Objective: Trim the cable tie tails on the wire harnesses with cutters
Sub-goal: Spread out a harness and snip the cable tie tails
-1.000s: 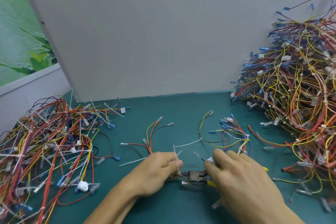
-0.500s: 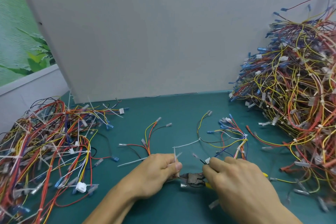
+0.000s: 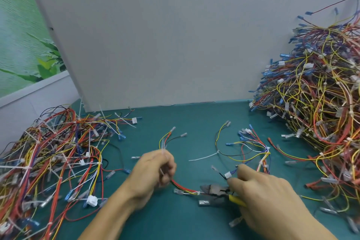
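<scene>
- Shifted since half a second ago: left hand [image 3: 153, 173] now sits further left, well apart from the cutters [image 3: 213, 191]. Earlier it pinched an upright tie tail just beside the cutter head.
- Left hand: fingers curled round the wire harness [image 3: 183, 187], blurred. A pale strand, likely a tie tail [image 3: 161, 171], crosses the knuckles.
- Wire harness: red and yellow wires run from the left fist across the teal mat [image 3: 194, 122] to the cutter head. The far end fans out beyond the hand into clear-sleeved terminals [image 3: 173, 128].
- Cable tie [image 3: 197, 193]: small, white, wrapped on the harness, just beside the cutter tip.
- Cutters: dark head pointing left, low over the mat, with a yellow handle [image 3: 236, 199] showing under the fingers. Whether the blades are parted cannot be told.
- Right hand [image 3: 268, 198]: back upward, fingers wrapped over the cutter handles.
- White connector [image 3: 228, 175]: just beyond the right fingertips.
- Second harness [image 3: 249, 146]: loose on the mat behind the right hand, with a long white untrimmed tail [image 3: 202, 157] sticking out to the left.
- Left pile [image 3: 48, 152]: tangled harnesses with many long white tails.
- Right pile [image 3: 321, 113]: taller heap of harnesses, against the grey board [image 3: 155, 35].
</scene>
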The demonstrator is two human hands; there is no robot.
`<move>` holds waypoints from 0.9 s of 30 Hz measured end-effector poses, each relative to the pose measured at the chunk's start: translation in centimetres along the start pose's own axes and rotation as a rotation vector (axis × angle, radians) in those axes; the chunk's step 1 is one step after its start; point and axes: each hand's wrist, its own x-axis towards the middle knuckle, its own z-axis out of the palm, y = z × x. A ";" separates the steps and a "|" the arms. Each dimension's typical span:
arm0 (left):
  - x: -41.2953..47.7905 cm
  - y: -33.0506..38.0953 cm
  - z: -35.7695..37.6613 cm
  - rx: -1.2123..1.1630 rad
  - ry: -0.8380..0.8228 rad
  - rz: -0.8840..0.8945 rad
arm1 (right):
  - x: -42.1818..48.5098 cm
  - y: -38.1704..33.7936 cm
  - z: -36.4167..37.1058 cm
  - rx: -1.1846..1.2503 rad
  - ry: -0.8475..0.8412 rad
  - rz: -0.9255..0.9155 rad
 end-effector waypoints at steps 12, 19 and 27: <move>0.1 1.2 -5.1 1.023 0.238 -0.090 | 1.1 -1.1 -0.5 0.455 -0.060 0.068; 0.0 0.9 -4.0 1.240 0.185 -0.169 | 4.0 -4.5 -0.5 0.464 -0.029 0.088; -1.1 2.8 -3.1 0.714 -0.060 -0.033 | 6.8 -5.8 0.4 0.719 -0.117 0.159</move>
